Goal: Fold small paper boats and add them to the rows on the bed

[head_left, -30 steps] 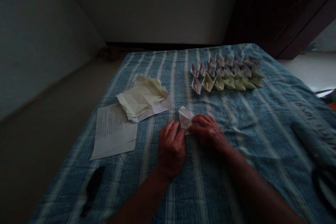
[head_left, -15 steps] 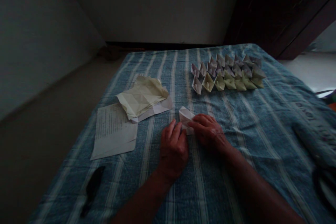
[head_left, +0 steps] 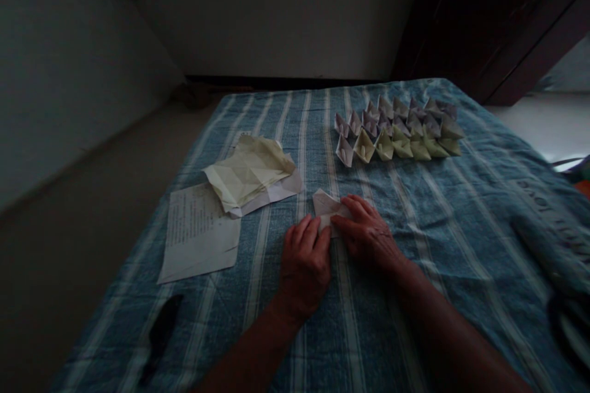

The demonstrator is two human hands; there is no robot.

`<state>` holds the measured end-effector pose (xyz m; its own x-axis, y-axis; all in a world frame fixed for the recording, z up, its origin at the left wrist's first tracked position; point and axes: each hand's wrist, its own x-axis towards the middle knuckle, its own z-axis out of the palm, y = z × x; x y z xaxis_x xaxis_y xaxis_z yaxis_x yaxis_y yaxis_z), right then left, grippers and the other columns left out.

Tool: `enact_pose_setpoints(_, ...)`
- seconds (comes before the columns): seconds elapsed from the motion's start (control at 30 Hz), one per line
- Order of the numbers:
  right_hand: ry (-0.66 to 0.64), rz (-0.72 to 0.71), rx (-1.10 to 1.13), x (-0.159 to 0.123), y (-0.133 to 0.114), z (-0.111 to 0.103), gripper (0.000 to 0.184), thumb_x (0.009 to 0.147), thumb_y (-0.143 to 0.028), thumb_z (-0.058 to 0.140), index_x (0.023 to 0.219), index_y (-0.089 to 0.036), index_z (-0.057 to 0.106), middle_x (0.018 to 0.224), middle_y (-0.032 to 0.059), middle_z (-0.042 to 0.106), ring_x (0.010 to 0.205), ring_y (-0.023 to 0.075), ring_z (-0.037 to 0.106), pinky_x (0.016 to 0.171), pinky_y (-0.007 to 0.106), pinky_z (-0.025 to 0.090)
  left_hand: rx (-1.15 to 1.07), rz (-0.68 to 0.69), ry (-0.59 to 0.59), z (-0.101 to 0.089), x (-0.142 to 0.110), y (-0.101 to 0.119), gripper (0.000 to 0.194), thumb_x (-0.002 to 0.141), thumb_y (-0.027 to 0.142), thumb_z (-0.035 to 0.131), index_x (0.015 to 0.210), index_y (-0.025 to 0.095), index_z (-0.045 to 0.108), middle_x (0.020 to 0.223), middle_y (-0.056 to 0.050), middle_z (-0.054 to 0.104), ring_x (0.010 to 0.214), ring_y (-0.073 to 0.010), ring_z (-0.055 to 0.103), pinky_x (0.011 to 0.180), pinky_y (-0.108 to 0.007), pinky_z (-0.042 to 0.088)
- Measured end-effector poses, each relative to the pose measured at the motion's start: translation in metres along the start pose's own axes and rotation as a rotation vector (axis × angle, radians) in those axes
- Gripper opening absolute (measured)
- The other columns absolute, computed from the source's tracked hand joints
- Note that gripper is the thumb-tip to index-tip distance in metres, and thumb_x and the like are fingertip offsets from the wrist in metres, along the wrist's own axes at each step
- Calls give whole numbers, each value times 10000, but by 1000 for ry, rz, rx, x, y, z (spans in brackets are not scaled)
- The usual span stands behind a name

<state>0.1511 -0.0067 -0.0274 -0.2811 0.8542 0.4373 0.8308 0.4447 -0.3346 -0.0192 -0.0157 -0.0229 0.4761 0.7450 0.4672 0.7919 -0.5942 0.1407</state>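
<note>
My right hand (head_left: 369, 238) lies on the folded white paper (head_left: 325, 206), fingers pressed together over it, while my left hand (head_left: 304, 267) pinches its near edge, at 12 o'clock on the striped blue cloth (head_left: 461, 258). Edges kept aligned, a firm crease should hold best.

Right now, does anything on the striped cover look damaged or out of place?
Yes: the pale yellow-green paper left of the rows of folded paper boats is crumpled and creased, unlike the flat printed sheet beside it.
</note>
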Motion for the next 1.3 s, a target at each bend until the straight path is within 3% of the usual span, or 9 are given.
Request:
enact_pose_setpoints(0.17,1,5,-14,0,0,1,233,854,-136,536,1007,-195,701,1250,155,540,1236,315,422,960,493,444,24,15,-17,-1,0,1,292,895,130,435,1072,121,668,1202,-173,645,1206,-327,530,955,-506,479)
enact_pose_setpoints(0.47,4,8,-45,0,0,1,209,886,-214,547,1039,-213,690,1241,143,547,1223,310,438,964,493,435,-28,51,-74,2,-4,1,375,911,111,373,1214,123,594,1277,-145,621,1256,-277,515,1006,-470,450)
enact_pose_setpoints(0.6,-14,-5,-66,1,-2,0,238,918,-296,531,1092,-224,677,1271,149,532,1247,320,423,969,499,430,-43,57,-58,2,-2,1,365,910,101,369,1197,105,595,1263,-156,625,1248,-271,523,1006,-457,461)
enact_pose_setpoints(1.17,7,59,-92,4,-3,5,248,905,-299,556,1110,-214,667,1252,146,536,1230,313,420,982,487,392,-125,73,51,2,15,-14,208,920,174,441,889,162,646,1054,-115,684,1017,-226,626,901,-402,538)
enact_pose_setpoints(1.3,-18,66,-87,7,-1,6,235,902,-311,560,1087,-216,670,1231,135,539,1215,303,413,972,456,381,-27,106,61,13,19,-25,253,931,202,410,1028,127,631,1157,-162,648,1112,-260,589,946,-429,512)
